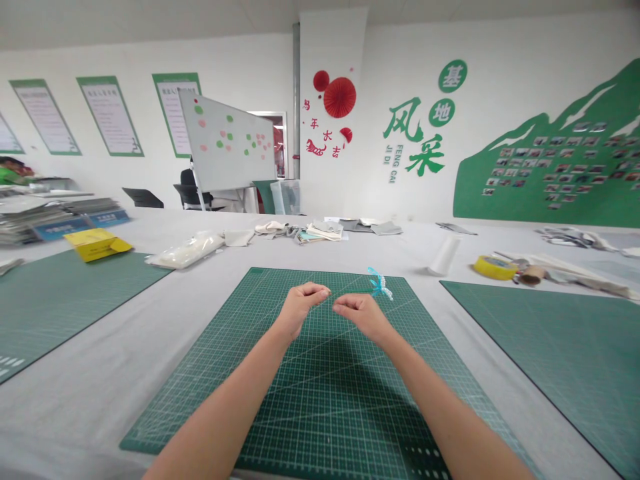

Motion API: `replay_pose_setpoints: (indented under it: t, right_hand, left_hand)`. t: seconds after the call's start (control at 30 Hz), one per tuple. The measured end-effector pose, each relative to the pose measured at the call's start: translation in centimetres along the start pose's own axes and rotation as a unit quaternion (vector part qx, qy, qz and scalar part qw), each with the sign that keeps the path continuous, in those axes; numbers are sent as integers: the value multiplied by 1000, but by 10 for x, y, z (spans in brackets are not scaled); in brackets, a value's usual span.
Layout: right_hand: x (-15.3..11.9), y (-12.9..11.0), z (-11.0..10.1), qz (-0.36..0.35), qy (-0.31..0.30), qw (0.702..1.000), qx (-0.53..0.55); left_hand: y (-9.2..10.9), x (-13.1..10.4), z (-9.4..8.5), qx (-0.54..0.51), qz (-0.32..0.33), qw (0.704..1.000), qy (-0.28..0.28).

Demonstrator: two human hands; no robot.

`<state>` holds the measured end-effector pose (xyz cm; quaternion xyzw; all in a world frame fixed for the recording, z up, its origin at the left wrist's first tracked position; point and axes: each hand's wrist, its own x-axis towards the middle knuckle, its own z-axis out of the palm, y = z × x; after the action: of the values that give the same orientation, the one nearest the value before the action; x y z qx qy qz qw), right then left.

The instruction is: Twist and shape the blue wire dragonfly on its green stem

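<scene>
My left hand point(304, 307) and my right hand point(363, 313) hover close together over the green cutting mat point(320, 400), with a narrow gap between their fingertips. Each has its thumb and fingers pinched. Whatever lies in either pinch is too small to make out. Just beyond my right hand, a blue and white ornament point(381, 285), with beaded-looking thin petals or wings, is at the far right part of the mat.
More cutting mats lie to the left point(100, 300) and right point(550, 347). Around them are a yellow box point(97, 245), a plastic-wrapped bundle point(187, 251), fabric scraps point(320, 231), a white roll point(445, 256) and yellow tape point(495, 267). At far left, a person point(15, 172) sits beyond stacked papers.
</scene>
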<state>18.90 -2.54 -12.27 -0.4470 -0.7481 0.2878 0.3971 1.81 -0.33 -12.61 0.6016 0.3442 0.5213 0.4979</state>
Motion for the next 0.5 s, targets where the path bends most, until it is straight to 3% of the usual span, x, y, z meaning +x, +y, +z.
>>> replay_pose_setpoints:
  t: [0.17,0.27,0.5]
  right_hand:
    - [-5,-5,12,-33,24,995,-95]
    - [-8,-9,16,-56,39,987,-145]
    - [-13,-16,20,-75,49,963,-256]
  left_hand:
    - [-8,-2,5,43,-5,998,55]
    - [-10,-2,7,117,25,990,73]
    - [-8,-6,8,361,112,923,76]
